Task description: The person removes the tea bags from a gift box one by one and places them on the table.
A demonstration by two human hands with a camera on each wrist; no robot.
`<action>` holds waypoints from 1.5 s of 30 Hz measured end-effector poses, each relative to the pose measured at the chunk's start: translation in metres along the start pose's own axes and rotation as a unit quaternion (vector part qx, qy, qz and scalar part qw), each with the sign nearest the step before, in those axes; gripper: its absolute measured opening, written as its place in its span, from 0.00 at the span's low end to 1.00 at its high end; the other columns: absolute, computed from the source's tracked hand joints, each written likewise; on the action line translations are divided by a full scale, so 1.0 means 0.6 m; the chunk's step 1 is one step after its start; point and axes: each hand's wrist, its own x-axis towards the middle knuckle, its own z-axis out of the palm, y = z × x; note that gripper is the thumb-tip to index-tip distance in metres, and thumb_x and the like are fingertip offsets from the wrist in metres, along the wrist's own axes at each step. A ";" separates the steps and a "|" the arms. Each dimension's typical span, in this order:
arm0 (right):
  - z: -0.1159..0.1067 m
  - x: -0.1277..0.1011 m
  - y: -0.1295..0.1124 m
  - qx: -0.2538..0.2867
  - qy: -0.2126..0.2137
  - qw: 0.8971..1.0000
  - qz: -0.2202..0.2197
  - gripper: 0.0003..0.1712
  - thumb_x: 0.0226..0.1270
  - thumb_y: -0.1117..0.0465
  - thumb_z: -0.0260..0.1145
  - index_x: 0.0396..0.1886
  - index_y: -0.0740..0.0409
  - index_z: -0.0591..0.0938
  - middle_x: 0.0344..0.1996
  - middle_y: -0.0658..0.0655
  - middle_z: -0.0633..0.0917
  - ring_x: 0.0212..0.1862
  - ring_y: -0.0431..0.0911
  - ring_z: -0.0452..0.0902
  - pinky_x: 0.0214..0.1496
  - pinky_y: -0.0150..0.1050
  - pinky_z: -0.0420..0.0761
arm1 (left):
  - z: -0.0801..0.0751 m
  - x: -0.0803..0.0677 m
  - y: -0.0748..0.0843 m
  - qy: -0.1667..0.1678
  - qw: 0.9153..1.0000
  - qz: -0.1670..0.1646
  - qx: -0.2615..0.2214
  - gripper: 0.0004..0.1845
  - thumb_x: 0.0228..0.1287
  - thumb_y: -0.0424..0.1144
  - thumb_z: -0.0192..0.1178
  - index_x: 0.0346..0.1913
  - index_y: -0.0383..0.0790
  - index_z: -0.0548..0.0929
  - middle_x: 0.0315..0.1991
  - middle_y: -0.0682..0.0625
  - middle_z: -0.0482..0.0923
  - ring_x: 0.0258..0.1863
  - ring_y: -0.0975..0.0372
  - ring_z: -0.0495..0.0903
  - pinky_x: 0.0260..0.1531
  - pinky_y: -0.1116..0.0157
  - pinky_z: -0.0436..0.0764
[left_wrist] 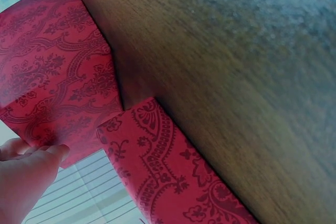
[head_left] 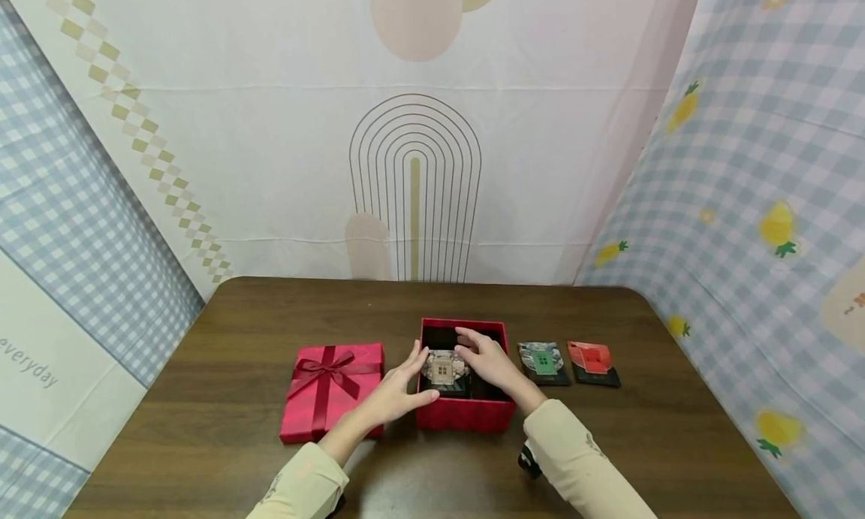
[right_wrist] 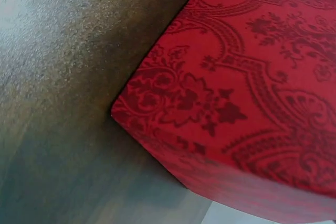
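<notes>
An open red patterned box (head_left: 465,415) stands mid-table, its wall also filling the right wrist view (right_wrist: 247,103). Inside it lies a dark packet with a beige house picture (head_left: 444,369). My left hand (head_left: 405,384) reaches over the box's left rim, thumb and fingers pinching the packet's left edge; its fingertips (left_wrist: 37,156) show by the box wall (left_wrist: 52,66). My right hand (head_left: 488,360) reaches in from the right, fingers curled on the packet's right side. The box's lid with a ribbon bow (head_left: 331,387) lies just left, and its side (left_wrist: 168,177) shows in the left wrist view.
Right of the box, a packet with a green house (head_left: 544,363) and one with a red house (head_left: 592,361) lie flat on the brown wooden table (head_left: 236,331). Fabric backdrops enclose the table at the back and both sides.
</notes>
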 end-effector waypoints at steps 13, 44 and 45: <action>0.026 0.002 0.009 -0.165 -0.059 0.984 0.021 0.26 0.63 0.64 0.57 0.60 0.71 0.68 0.51 0.68 0.77 0.52 0.57 0.74 0.53 0.52 0.72 | 0.000 -0.002 0.002 0.003 1.000 -0.001 0.006 0.41 0.60 0.47 0.59 0.69 0.32 0.53 0.71 0.36 0.39 0.65 0.44 0.54 0.60 0.47 0.59; 0.023 -0.004 0.003 -0.129 -0.060 0.989 -0.033 0.21 0.63 0.64 0.58 0.55 0.68 0.74 0.48 0.65 0.78 0.50 0.56 0.73 0.52 0.52 0.71 | -0.004 -0.001 0.005 -0.005 1.000 -0.005 0.004 0.40 0.61 0.45 0.58 0.69 0.32 0.51 0.71 0.36 0.39 0.66 0.44 0.54 0.60 0.46 0.58; 0.023 -0.004 0.003 -0.124 -0.068 0.989 -0.040 0.21 0.64 0.64 0.58 0.55 0.67 0.74 0.48 0.65 0.77 0.51 0.56 0.73 0.52 0.53 0.71 | -0.004 -0.002 0.005 -0.004 1.000 -0.005 0.004 0.40 0.61 0.46 0.58 0.69 0.32 0.51 0.71 0.36 0.39 0.66 0.44 0.54 0.60 0.46 0.58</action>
